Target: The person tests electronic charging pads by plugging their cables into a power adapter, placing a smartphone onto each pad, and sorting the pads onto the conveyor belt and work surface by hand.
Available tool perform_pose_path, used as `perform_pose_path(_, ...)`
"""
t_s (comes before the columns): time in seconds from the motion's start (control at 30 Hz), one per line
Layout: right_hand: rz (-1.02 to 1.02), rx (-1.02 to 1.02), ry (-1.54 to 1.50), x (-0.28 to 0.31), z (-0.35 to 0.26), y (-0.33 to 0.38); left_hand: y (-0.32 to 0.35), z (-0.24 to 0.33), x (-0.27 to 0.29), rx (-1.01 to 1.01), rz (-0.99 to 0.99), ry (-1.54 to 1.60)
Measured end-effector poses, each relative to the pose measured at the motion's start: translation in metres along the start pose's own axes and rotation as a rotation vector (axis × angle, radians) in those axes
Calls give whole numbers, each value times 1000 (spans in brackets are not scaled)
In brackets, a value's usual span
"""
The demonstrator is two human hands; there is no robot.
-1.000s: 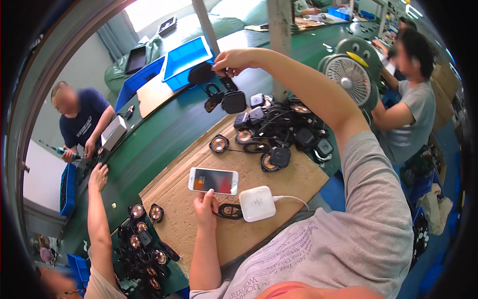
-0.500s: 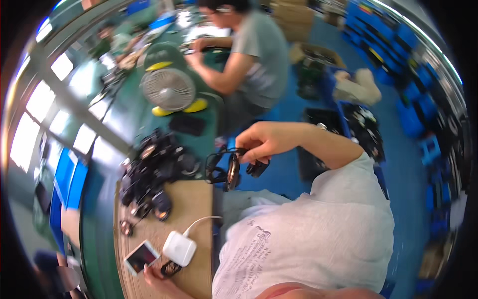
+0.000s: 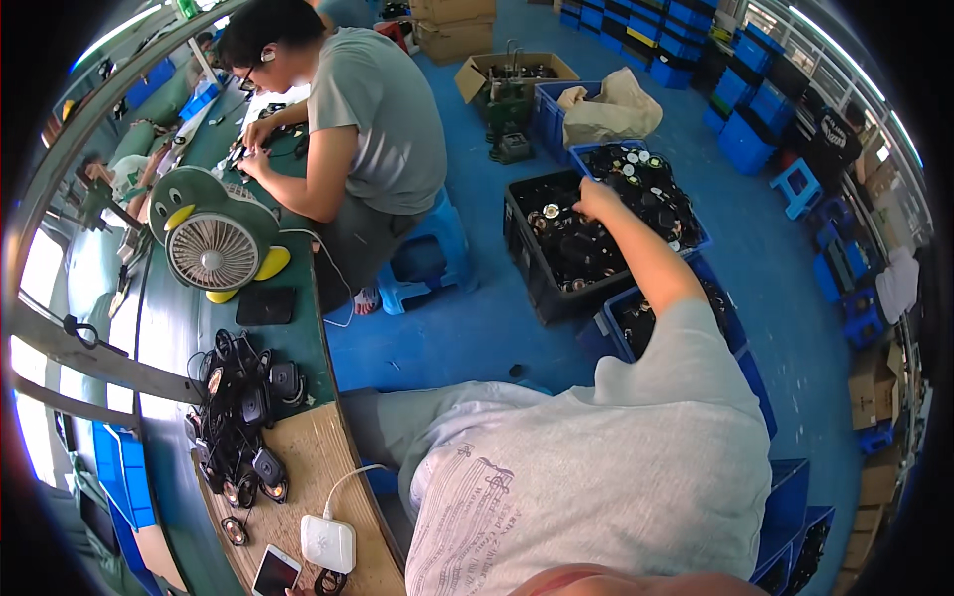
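Observation:
My right hand (image 3: 598, 201) is at the end of my outstretched arm, over a black crate (image 3: 537, 283) full of dark parts with round metal discs. Its fingers look bunched and point down; what they hold, if anything, is hidden. At the lower edge only the fingertips of my left hand (image 3: 296, 591) show, beside a white phone (image 3: 276, 572) on a wooden board (image 3: 308, 447). Next to the phone are a white square charger box (image 3: 328, 543) with a white cable and a small coil of black cable (image 3: 330, 582).
A heap of black cabled round devices (image 3: 243, 407) covers the board's far end. Beyond it are a black flat case (image 3: 265, 306) and a penguin-shaped fan (image 3: 211, 253). A co-worker (image 3: 373, 119) sits on a blue stool (image 3: 427, 256). Blue crates (image 3: 636, 189) surround the black crate.
My right hand, which held a black cabled device with a round copper-coloured disc near the board, has swung away right to the black crate. The device no longer shows in it. The view has shifted.

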State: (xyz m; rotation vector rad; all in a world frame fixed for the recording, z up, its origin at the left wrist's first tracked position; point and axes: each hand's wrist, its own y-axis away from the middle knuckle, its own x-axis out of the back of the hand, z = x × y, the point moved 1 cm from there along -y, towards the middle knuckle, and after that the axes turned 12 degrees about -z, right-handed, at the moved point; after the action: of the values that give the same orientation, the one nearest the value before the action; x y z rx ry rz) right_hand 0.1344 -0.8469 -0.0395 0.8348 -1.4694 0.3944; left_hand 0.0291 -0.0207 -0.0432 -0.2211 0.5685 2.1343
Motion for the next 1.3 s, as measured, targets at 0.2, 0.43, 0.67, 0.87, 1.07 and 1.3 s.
perform_pose_path(0.2,21,417,-28,22,-129,26,10,33,22,-111,72,54)
perform_pose_path(0.43,-299,1865,91,-15,-344,297,13,31,29,-365,-17,-52)
perform_pose_path(0.67,-318,2496,-343,-74,-510,442,8,41,19,-453,26,-103)
perform_pose_path(0.87,-693,2418,-411,-127,-566,519,19,38,20,-448,93,-178)
perform_pose_path(1.07,-652,2296,-307,-154,-564,508,27,49,10,-334,85,-218)
perform_pose_path(1.3,-736,2084,-197,-146,-588,496,18,49,31,-482,327,-101)
